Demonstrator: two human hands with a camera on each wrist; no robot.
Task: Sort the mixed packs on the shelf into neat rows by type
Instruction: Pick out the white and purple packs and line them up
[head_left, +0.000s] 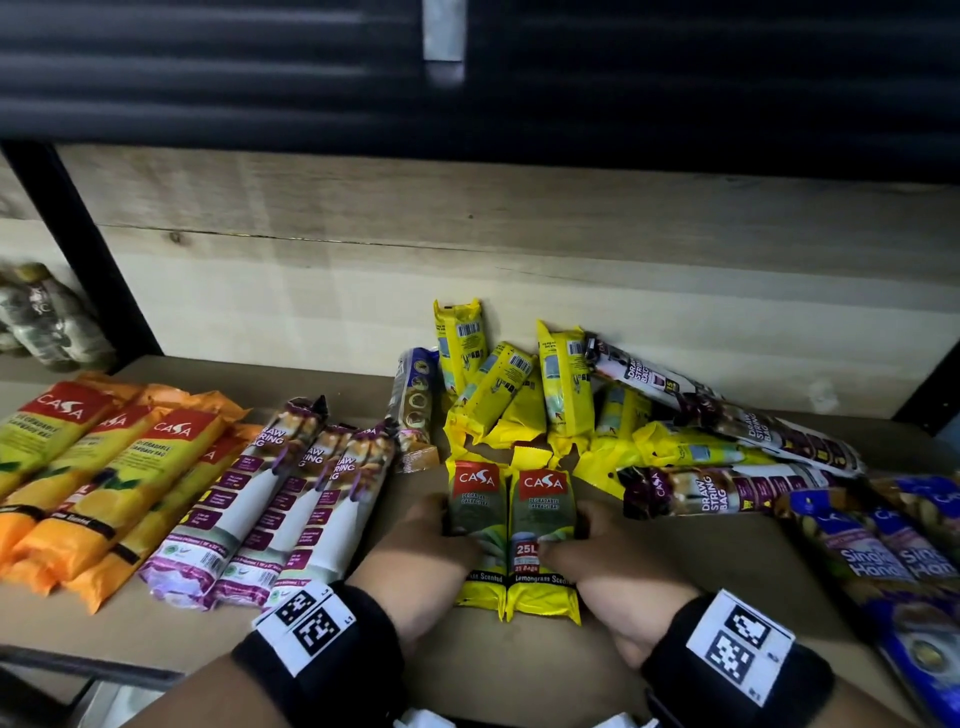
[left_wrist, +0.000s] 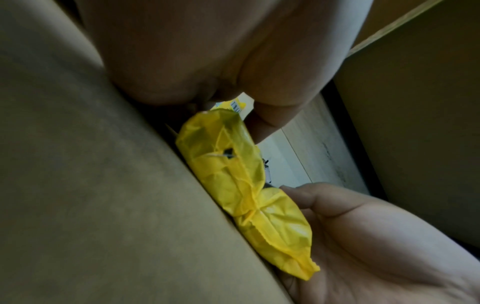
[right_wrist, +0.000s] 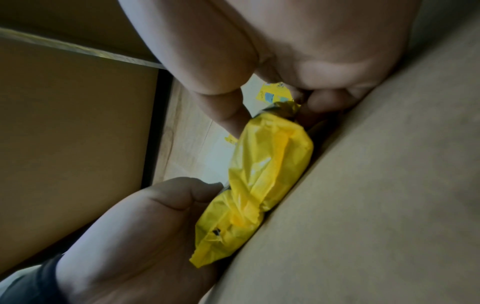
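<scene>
We're at a wooden shelf (head_left: 519, 649) with a pale plank back wall (head_left: 467, 249) and black metal frame posts (head_left: 88, 260); dark slats above. Lighting is dim.

Far left: row of orange packs (head_left: 104, 488), red "CASA" badge, "Degradable Garbage Bag". Next to them, row of white-and-purple packs (head_left: 275, 514) reading "DRAW STRING BAG". One dark blue pack (head_left: 413, 410) lies just behind that row. Centre-back: loose heap of yellow packs (head_left: 519, 395), mostly barcode side up, leaning on the wall. More draw-string packs (head_left: 727, 415) lie crosswise over the heap's right side. Far right: blue packs (head_left: 893, 556), "Singlet Handle" partly readable. Blurred bottles (head_left: 47, 322) sit beyond the left post.

Front centre: two yellow lemongrass packs (head_left: 517, 535) lie side by side, touching, flat on the shelf; "CASA", "25L", "Lemongrass Scented".

Our left hand (head_left: 431, 551) curls round the left pack's outer edge; our right hand (head_left: 608, 556) grips the right pack the same way, squeezing the pair together. Wrist views confirm thumbs over the yellow wrap (left_wrist: 249, 195) (right_wrist: 259, 174), fingers underneath.
</scene>
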